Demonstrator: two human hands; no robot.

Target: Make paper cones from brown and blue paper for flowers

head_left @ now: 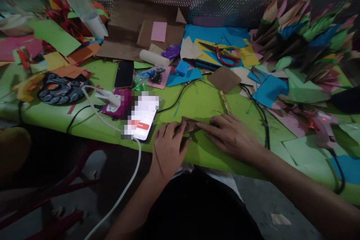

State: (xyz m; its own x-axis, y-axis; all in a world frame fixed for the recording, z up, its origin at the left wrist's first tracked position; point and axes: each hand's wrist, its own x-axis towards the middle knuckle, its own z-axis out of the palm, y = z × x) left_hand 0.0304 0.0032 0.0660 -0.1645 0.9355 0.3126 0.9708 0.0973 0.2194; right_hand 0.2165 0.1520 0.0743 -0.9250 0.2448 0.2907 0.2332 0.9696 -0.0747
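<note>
On the green table's front edge lies a small piece of brown paper (pixel 190 125), partly folded. My left hand (pixel 170 146) grips its left end, the fingers closed with the thumb low beside it. My right hand (pixel 229 135) pinches the right end, its index finger stretched along the paper and the thumb below. Just beyond the right hand is a thin pencil-like stick (pixel 225 102). A lit phone (pixel 144 122) rests to the left of my left hand, its screen partly blurred out.
A pink glue gun (pixel 323 127) with a cord lies at right, a yellow one (pixel 29 88) at far left. Scissors (pixel 222 53), a dark phone (pixel 124 74), a purple power strip (pixel 119 105) and coloured paper fill the back. Paper cones (pixel 303 33) stand at back right.
</note>
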